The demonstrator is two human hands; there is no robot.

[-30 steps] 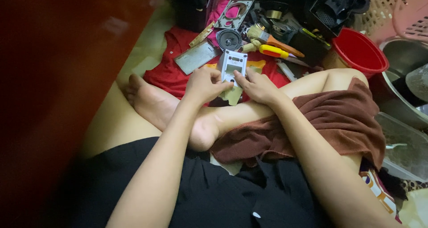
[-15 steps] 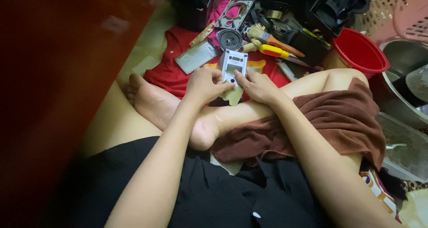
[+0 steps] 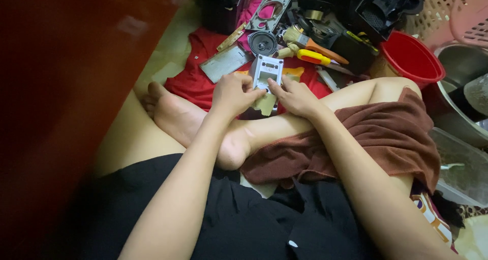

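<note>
- Black fabric fills the near foreground, across the lap; both forearms run out over it.
- Brown cloth draped on the right thigh, legs crossed, bare foot pointing left.
- Left hand curled, fingertips pinching the left edge of a small grey rectangular casing.
- Right hand flat-ish, index finger pressed onto the casing's lower right edge; the other fingers rest loosely on the shin.
- Casing sits just past the crossed ankle, between both hands, upright-tilted, open face to the camera, with a small rectangular window near the top. A pale yellowish scrap hangs under it.
- Red cloth spread on the floor beneath, holding the parts.
- On it, left of the casing: flat grey rectangular plate, tilted.
- Just beyond the casing: round black speaker.
- Right of that: yellow-handled tool, and a brush with an orange handle.
- Farther: grey frame with a round cutout on pink fabric.
- Right side: red bucket, then a metal basin; pink perforated basket at top right.
- Dark red panel fills the left side, blurred.
</note>
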